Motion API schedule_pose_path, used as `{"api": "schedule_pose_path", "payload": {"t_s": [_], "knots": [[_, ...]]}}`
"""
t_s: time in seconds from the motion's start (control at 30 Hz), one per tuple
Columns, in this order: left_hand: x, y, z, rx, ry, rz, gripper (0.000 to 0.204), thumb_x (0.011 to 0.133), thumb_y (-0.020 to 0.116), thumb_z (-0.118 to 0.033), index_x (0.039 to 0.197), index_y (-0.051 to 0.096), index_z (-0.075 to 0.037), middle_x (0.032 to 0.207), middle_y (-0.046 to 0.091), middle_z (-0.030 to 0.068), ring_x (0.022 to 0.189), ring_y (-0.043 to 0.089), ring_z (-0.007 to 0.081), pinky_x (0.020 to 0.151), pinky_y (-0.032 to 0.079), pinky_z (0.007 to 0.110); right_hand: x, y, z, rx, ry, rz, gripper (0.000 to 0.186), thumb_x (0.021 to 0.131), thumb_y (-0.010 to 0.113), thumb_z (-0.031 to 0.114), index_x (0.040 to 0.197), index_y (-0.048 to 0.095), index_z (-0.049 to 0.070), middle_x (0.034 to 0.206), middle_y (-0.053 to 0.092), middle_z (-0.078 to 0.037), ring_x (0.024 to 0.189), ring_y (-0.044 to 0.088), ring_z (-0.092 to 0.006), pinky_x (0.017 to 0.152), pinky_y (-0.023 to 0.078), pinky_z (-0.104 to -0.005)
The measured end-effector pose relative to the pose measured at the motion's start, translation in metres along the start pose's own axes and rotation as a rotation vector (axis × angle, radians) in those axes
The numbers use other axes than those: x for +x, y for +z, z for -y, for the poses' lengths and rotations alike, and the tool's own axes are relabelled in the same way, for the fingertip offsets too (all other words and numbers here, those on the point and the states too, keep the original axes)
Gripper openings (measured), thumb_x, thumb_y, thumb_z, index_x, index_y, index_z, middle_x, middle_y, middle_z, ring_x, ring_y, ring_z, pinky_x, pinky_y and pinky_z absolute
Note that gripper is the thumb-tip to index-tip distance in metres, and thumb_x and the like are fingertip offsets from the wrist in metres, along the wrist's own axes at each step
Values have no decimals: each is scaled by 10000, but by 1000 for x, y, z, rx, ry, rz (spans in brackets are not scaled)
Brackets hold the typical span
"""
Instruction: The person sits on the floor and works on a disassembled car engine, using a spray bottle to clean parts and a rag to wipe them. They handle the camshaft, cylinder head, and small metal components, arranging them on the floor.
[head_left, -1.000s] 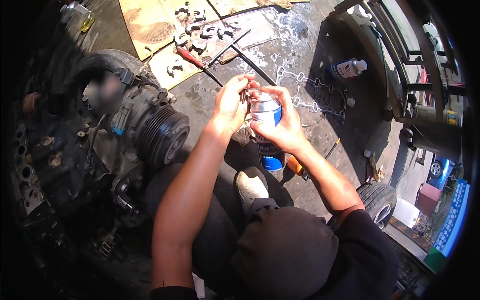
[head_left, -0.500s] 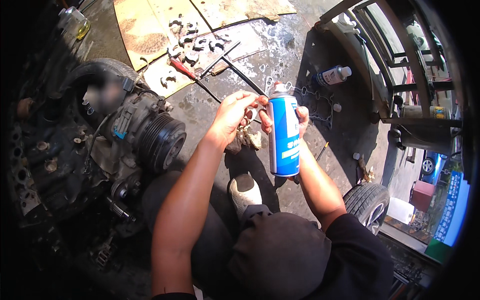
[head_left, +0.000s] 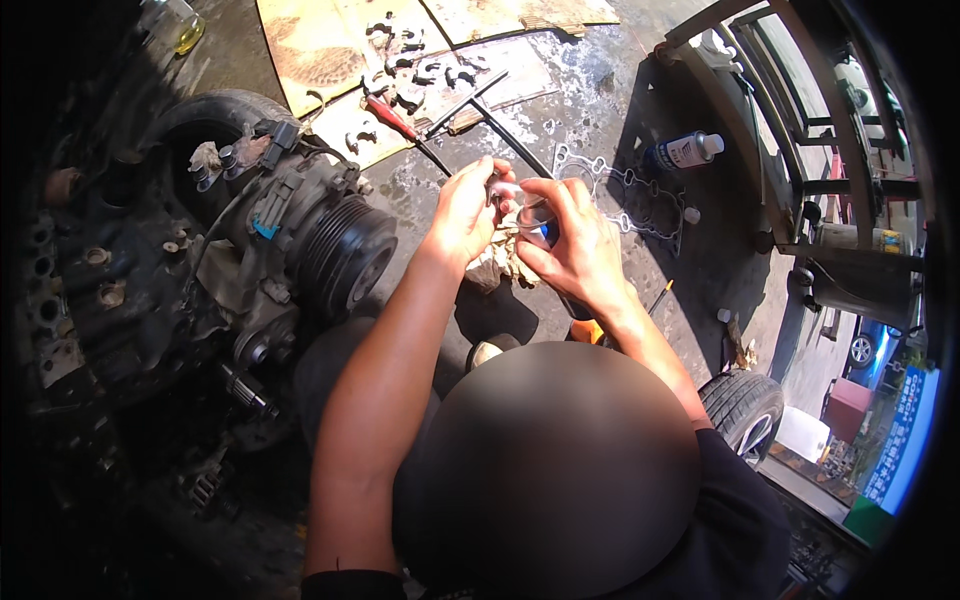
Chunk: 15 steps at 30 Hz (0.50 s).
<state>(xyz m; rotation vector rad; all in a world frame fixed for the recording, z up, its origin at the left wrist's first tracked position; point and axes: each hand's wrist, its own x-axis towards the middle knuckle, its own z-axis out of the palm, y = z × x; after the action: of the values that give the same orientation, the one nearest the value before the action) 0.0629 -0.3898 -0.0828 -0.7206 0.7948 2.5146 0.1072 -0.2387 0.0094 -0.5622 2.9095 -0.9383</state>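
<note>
My right hand [head_left: 585, 245] is closed around a blue spray can [head_left: 546, 232], foreshortened so that mainly its silver upper end and a strip of blue show. Close against its left side, my left hand [head_left: 468, 212] has its fingers curled together near the can's top. A small shiny bit shows at those fingertips, too unclear to name. Beneath both hands a crumpled pale rag [head_left: 497, 262] lies on the ground. An orange-yellow object [head_left: 587, 331] shows partly below my right wrist.
An engine with a ribbed black pulley [head_left: 345, 248] fills the left. Ahead lie a red-handled screwdriver [head_left: 390, 117], a T-shaped black bar [head_left: 515, 143], several curved metal pieces on cardboard [head_left: 300, 60], and a gasket [head_left: 625, 220]. Another spray can [head_left: 688, 150] and a wheel [head_left: 742, 410] are right.
The can has tipped from lying broadside across the view to being foreshortened. My right hand has come round in front of it. The whole view has shifted slightly, moving the surroundings rightward.
</note>
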Motion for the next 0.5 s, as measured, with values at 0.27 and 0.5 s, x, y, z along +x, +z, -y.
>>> {"api": "schedule_pose_path", "payload": {"t_s": [0.27, 0.5], "knots": [[-5, 2, -7, 121, -86, -108, 318, 1048, 529, -376, 924, 523, -84, 632, 394, -27, 421, 305, 53, 396, 287, 240, 4, -14, 1, 42, -59, 109, 575, 726, 751, 243, 1270, 572, 195, 1057, 587, -111, 934, 668, -329, 777, 550, -435], [-2, 1, -8, 52, -141, -145, 377, 1020, 570, -419, 835, 483, -102, 613, 431, 8, 473, 407, 87, 422, 343, 239, 12, -14, 4, 58, -114, 82, 545, 737, 749, 238, 1255, 581, 207, 989, 558, -114, 857, 660, -334, 721, 552, -453]]}}
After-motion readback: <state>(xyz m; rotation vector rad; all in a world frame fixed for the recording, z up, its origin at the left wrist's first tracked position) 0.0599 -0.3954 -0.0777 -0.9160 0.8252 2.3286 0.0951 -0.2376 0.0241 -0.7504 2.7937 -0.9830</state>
